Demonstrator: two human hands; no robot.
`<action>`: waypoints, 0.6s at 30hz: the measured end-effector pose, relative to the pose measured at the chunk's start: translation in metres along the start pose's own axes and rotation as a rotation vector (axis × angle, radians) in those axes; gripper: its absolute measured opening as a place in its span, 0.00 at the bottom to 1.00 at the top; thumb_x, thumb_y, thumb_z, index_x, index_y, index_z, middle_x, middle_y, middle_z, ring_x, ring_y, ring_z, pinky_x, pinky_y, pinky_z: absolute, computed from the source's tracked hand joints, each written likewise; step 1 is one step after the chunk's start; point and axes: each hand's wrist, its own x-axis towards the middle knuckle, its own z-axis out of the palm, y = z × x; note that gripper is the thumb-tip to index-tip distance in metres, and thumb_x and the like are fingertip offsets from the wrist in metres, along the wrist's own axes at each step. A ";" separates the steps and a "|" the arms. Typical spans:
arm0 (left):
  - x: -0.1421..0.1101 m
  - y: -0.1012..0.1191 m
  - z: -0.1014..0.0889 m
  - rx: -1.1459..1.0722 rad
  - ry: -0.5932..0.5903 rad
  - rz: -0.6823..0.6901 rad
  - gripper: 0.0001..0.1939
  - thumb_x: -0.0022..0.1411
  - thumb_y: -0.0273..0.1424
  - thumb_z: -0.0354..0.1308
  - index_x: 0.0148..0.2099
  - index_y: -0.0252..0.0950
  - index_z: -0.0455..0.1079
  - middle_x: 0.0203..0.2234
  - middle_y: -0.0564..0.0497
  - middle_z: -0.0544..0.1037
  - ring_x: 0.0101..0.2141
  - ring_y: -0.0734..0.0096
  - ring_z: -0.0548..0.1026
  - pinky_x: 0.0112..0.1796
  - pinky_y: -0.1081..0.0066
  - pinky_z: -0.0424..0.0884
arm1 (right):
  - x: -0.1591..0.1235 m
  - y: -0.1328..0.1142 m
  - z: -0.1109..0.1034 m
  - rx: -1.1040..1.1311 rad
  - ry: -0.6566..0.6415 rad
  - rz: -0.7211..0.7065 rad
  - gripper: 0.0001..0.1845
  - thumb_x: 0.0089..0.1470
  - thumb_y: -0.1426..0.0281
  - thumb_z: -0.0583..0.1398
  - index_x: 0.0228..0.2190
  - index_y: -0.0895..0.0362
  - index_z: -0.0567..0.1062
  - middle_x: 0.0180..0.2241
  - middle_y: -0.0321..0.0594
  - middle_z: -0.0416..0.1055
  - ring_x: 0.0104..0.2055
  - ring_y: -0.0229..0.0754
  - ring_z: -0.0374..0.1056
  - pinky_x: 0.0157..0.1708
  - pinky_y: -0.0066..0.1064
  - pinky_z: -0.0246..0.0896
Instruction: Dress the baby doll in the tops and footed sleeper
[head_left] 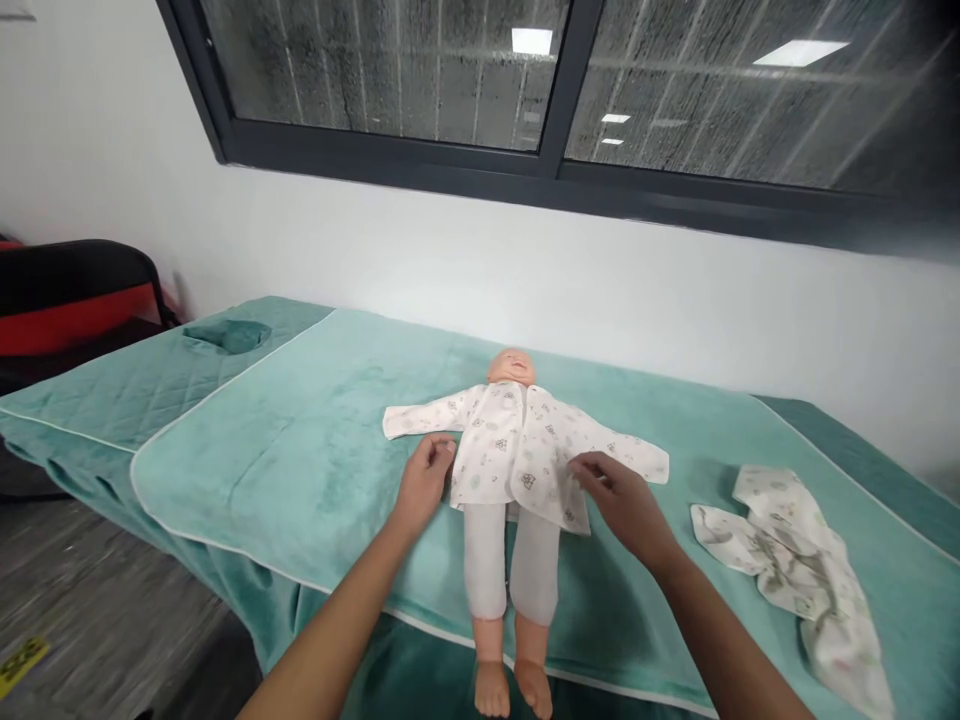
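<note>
A baby doll (511, 368) lies on its back on a teal towel (300, 450), arms spread. It wears a white printed top (510, 445) and white leggings (510, 560); its bare feet hang past the towel's front edge. My left hand (424, 480) rests at the top's left side hem, fingers curled against the cloth. My right hand (619, 500) lies over the top's right lower flap, fingers bent and touching the fabric.
A crumpled printed garment (787, 560) lies on the towel to the right. The towel covers a quilted teal bed (112, 390) with a face hole (225, 335). A black and red bag (67, 300) stands at the far left. White wall and a dark window are behind.
</note>
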 end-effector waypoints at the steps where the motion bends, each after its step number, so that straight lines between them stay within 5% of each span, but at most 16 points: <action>1: 0.005 0.001 -0.003 -0.043 -0.005 -0.057 0.17 0.62 0.42 0.55 0.47 0.36 0.67 0.28 0.54 0.69 0.30 0.71 0.71 0.31 0.72 0.68 | 0.007 0.012 0.001 -0.026 0.096 0.073 0.16 0.58 0.55 0.55 0.35 0.53 0.73 0.37 0.42 0.76 0.40 0.48 0.70 0.41 0.39 0.61; 6: 0.030 0.011 -0.004 -0.153 -0.079 -0.244 0.25 0.57 0.42 0.61 0.53 0.35 0.64 0.35 0.47 0.75 0.35 0.66 0.76 0.33 0.70 0.73 | 0.036 0.046 0.025 0.073 0.187 0.281 0.22 0.51 0.51 0.60 0.40 0.54 0.70 0.36 0.42 0.75 0.42 0.52 0.70 0.44 0.43 0.60; 12: 0.042 0.020 0.024 -0.200 -0.224 -0.160 0.32 0.51 0.43 0.68 0.55 0.37 0.68 0.53 0.42 0.74 0.50 0.58 0.74 0.50 0.63 0.70 | 0.056 0.035 0.062 0.424 0.252 0.272 0.29 0.50 0.48 0.58 0.48 0.52 0.65 0.34 0.37 0.71 0.38 0.47 0.71 0.38 0.37 0.67; 18: 0.073 0.025 0.047 -0.349 -0.297 -0.125 0.32 0.52 0.41 0.68 0.57 0.38 0.68 0.56 0.42 0.72 0.53 0.54 0.73 0.52 0.59 0.70 | 0.092 0.041 0.057 0.547 0.317 0.258 0.31 0.50 0.48 0.59 0.51 0.51 0.65 0.46 0.41 0.70 0.48 0.48 0.69 0.45 0.37 0.68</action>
